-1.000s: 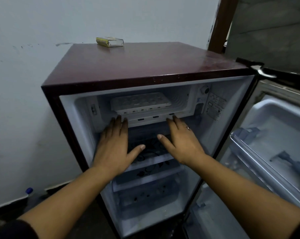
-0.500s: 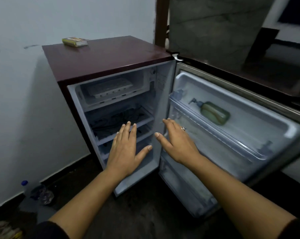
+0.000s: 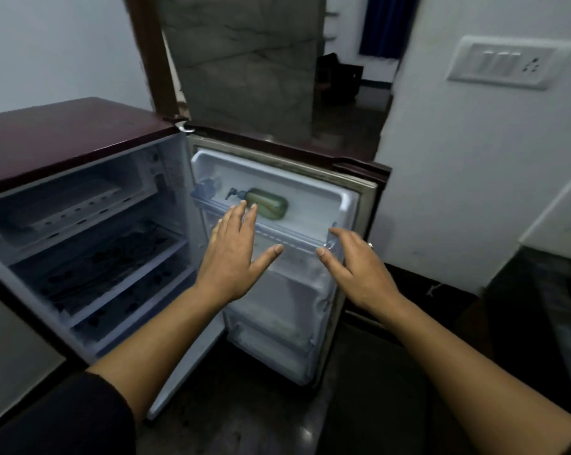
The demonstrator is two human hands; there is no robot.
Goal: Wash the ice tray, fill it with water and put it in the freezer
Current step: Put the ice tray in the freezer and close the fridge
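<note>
Head view. The ice tray (image 3: 68,200) lies in the freezer compartment (image 3: 126,172) at the top of the open fridge, too blurred to show its fill. Left hand (image 3: 231,254) and right hand (image 3: 359,267) hover empty before the inner face of the fridge door (image 3: 353,205), fingers apart and nearly straight; contact with the door shelf cannot be told. A green pump bottle (image 3: 267,207) lies on that shelf. Judged step: tray placed, door to shut; next move calls for a push on the door's free edge

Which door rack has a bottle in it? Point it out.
The top door rack: a green pump bottle lies in it. The lower rack shows none.
</note>
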